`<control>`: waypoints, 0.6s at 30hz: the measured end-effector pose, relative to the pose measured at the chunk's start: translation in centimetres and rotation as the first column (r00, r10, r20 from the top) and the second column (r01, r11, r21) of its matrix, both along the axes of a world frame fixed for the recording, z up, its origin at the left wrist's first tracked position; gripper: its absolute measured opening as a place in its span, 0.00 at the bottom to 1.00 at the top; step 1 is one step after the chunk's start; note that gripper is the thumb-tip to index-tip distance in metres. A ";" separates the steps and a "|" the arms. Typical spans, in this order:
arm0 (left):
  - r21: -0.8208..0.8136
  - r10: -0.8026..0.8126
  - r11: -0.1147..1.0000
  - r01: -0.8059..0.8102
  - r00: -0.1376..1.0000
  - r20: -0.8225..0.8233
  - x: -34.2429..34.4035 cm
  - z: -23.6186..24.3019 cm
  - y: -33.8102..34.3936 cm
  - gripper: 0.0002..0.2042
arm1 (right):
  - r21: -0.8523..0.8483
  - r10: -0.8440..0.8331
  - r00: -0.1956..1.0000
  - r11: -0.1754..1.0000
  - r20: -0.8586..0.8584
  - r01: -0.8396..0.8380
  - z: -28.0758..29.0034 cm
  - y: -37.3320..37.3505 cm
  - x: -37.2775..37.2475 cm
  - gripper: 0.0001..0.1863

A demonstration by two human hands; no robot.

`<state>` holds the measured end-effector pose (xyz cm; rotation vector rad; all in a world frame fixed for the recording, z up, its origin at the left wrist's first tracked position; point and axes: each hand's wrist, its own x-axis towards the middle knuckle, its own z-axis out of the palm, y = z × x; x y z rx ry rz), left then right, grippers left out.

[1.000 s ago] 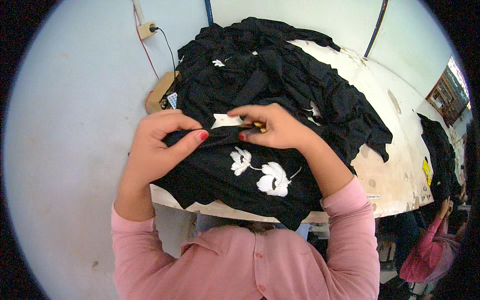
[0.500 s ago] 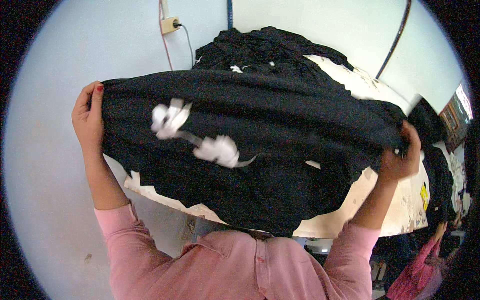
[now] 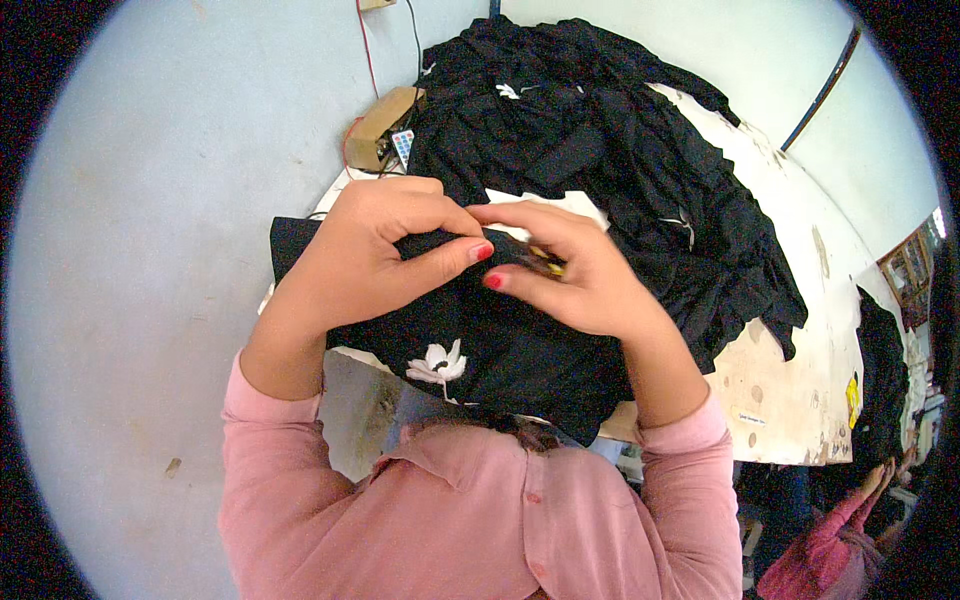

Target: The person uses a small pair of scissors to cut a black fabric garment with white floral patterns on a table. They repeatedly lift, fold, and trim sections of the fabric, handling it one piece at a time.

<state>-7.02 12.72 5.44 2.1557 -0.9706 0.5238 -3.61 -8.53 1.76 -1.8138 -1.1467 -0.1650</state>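
Pale blue paint, matte and faintly scuffed, covers the wall at nine o'clock on my feed. Moving right, I come to the left hand, close to centre toward ten o'clock; its thumb and bent forefinger are brought together, clamped on a fold of the black cloth. That cloth, soft and dull, runs from between the two hands down over the near edge of the table toward six o'clock, loosely draped. Beyond the left hand, at eleven, I see a boxy brown block with a thin red wire above it and a small white keypad dotted with blue buttons just beside it. At seven, a white flower with pointed petals and a dark centre stands out on the cloth, above the smooth pink shirt. Just right of centre, toward two, the right hand has its thumb and forefinger tips apart, with its grip closed around a small yellow-and-dark item, too blurred for me to name. At one o'clock rises a wrinkled black heap, then the table shows pale, stained and rounded between three and four. Near its right rim I find a yellow patch, dark fabric hanging alongside, and a co-worker's bright pink sleeve at four.
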 end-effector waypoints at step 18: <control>-0.165 0.514 0.842 -0.514 0.857 -0.045 3.3 -3.7 15.4 0.07 | 0.112 -0.654 0.754 0.746 -0.063 0.656 4.1 -24.5 -4.8 0.25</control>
